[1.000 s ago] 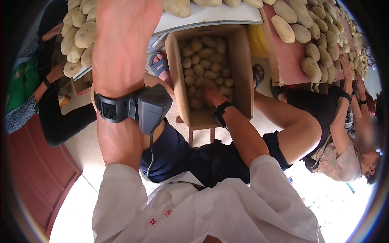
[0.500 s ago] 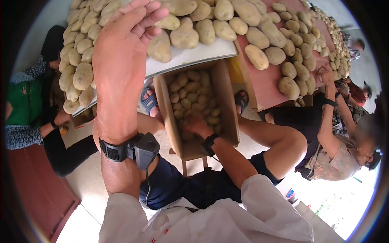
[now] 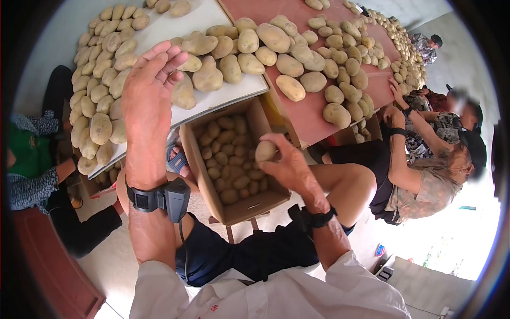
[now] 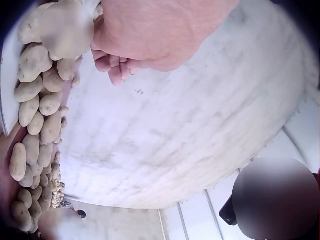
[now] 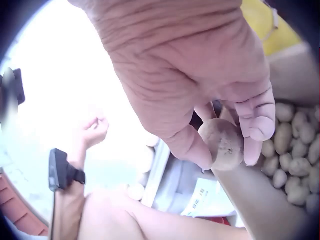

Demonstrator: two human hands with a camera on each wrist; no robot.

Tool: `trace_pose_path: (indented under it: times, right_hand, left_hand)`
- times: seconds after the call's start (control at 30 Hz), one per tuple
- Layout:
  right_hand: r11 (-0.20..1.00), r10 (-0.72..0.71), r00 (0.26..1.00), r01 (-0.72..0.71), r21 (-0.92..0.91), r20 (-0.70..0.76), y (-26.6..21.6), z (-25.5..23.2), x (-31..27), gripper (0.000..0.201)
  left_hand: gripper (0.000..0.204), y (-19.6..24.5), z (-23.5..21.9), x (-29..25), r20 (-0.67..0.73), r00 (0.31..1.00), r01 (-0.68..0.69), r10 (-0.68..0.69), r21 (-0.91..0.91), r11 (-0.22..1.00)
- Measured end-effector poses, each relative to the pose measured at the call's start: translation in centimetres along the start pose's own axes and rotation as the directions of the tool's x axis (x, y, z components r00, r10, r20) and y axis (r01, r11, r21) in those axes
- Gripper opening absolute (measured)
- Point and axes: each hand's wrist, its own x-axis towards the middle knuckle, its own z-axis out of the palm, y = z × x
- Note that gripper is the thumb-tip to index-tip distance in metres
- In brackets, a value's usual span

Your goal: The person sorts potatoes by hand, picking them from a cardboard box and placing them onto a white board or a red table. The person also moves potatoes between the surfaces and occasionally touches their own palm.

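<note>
At the far left of the head view a seated person in a green top [image 3: 26, 151] sits beside the white board [image 3: 159, 32], whose near edge carries rows of pale potatoes [image 3: 98, 127]. Above that board the left hand [image 3: 149, 93] is raised with its fingers straight and loosely spread, holding nothing — its fingertips lie just beside a large potato [image 3: 183, 93] at the board's edge, though contact cannot be told. A black wrist camera [image 3: 170, 198] is strapped below it. In the left wrist view the same hand's fingers [image 4: 116, 65] hang relaxed with nothing in them.

Toward the middle, an open cardboard box [image 3: 212, 191] sits below the board, partly filled with small potatoes. Over its right rim the right hand [image 3: 289, 165] pinches a small potato [image 3: 265, 151] between thumb and fingers; the right wrist view shows the potato [image 5: 222, 142] clasped at the fingertips, above the box's contents.

Further right, a reddish table [image 3: 308, 114] bears more potatoes — larger ones near its front. At the far right two other people [image 3: 425, 181] sit by that table, their hands reaching onto it.
</note>
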Motion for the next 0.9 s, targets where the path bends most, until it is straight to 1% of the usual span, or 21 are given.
trace_pose_path:
  times: [0.07,0.13,0.17,0.2,0.23,0.27,0.33,0.37,0.4,0.47,0.5,0.57,0.6,0.67,0.7,0.73,0.77,0.8,0.83,0.87,0.9]
  right_hand:
    - [0.993,-0.095,0.992,0.089,-0.077,-0.088,-0.8,-3.2,0.3,0.052]
    - [0.991,0.130,0.978,-0.125,0.040,-0.162,-2.3,-6.2,1.1,0.050]
    - [0.991,0.132,0.977,-0.127,0.038,-0.165,-1.9,-7.2,1.6,0.050]
    - [0.981,0.012,0.934,-0.081,-0.177,-0.358,-1.2,-7.9,2.2,0.048]
    - [0.918,-0.144,0.851,-0.075,-0.389,-0.505,-0.6,-8.5,2.6,0.046]
    - [0.919,-0.143,0.851,-0.076,-0.388,-0.505,-0.1,-8.9,2.9,0.046]
    - [0.934,-0.160,0.856,-0.030,-0.357,-0.492,0.8,-9.5,3.1,0.044]
    - [0.958,-0.073,0.894,-0.061,-0.281,-0.442,0.8,-9.7,3.1,0.043]
    - [0.958,-0.069,0.894,-0.065,-0.279,-0.443,1.3,-9.7,3.3,0.043]
    - [0.954,-0.107,0.881,-0.040,-0.298,-0.460,2.0,-9.5,3.7,0.039]
    - [0.954,-0.097,0.884,-0.048,-0.296,-0.458,2.0,-9.5,3.6,0.039]
    - [0.952,-0.095,0.870,-0.062,-0.299,-0.483,1.7,-9.4,3.2,0.037]
    - [0.953,-0.074,0.882,-0.075,-0.294,-0.465,1.9,-9.3,3.0,0.037]
    - [0.979,-0.034,0.872,-0.069,-0.193,-0.489,2.2,-8.7,2.8,0.035]
    - [0.993,0.022,0.905,-0.068,-0.093,-0.424,1.0,-8.3,2.3,0.034]
    - [0.998,0.066,0.931,-0.062,0.021,-0.359,0.2,-7.3,2.0,0.031]
    - [0.994,0.085,0.961,-0.065,0.082,-0.265,0.4,-5.8,1.6,0.030]
    - [0.988,0.094,0.980,-0.070,0.141,-0.174,0.4,-4.4,1.2,0.028]
    - [0.985,0.104,0.982,-0.081,0.149,-0.158,0.4,-3.0,1.2,0.028]
    - [0.991,0.121,0.993,-0.122,0.049,0.008,0.5,-1.7,1.1,0.028]
    - [0.988,0.149,0.974,-0.141,-0.057,0.170,0.7,-0.6,1.1,0.029]
  left_hand:
    - [0.031,-0.1,0.1,0.1,-0.033,0.999,-0.018,0.018,0.008,1.000]
    - [0.031,-0.2,-0.1,0.3,-0.025,1.000,-0.018,0.018,0.007,1.000]
    - [0.031,-0.3,-0.2,0.3,-0.021,1.000,-0.017,0.017,0.010,1.000]
    - [0.031,-0.3,-0.3,0.4,-0.018,1.000,-0.016,0.016,0.008,1.000]
    - [0.033,-0.3,-0.4,0.4,-0.007,1.000,-0.006,0.006,0.009,1.000]
    - [0.036,-0.3,-0.5,0.5,0.002,1.000,0.005,-0.005,0.011,1.000]
    - [0.036,-0.4,-0.6,0.5,0.006,1.000,0.010,-0.010,0.009,1.000]
    - [0.036,-0.5,-0.5,0.6,0.010,1.000,0.013,-0.013,0.005,1.000]
    - [0.036,-0.5,-0.5,0.6,0.011,1.000,0.017,-0.017,0.006,1.000]
    - [0.036,-0.5,-0.5,0.5,0.024,1.000,0.016,-0.016,0.005,1.000]
    - [0.036,-0.6,-0.5,0.6,0.021,0.999,0.026,-0.026,0.006,1.000]
    - [0.038,-0.9,-0.8,1.0,0.008,1.000,-0.002,0.002,0.021,1.000]
    - [0.038,-1.0,-0.8,1.1,-0.013,1.000,0.018,-0.018,0.030,0.999]
    - [0.046,-0.8,-0.7,1.0,0.047,0.998,-0.036,0.033,0.068,0.997]
    - [0.046,-0.6,-0.1,0.4,0.010,1.000,-0.007,0.007,0.095,0.995]
    - [0.032,-0.4,1.1,0.0,-0.052,0.998,-0.026,0.030,0.072,0.997]
    - [0.021,-0.3,1.8,-0.1,-0.107,0.992,-0.060,0.065,0.047,0.997]
    - [0.021,-0.1,1.8,-0.1,-0.123,0.991,-0.051,0.059,0.064,0.997]
    - [0.020,-0.1,1.6,-0.1,-0.093,0.993,-0.064,0.070,0.066,0.996]
    - [0.019,-0.1,1.7,-0.2,-0.060,0.995,-0.074,0.078,0.065,0.995]
    - [0.019,0.1,2.1,-0.4,-0.084,0.994,-0.066,0.075,0.100,0.993]
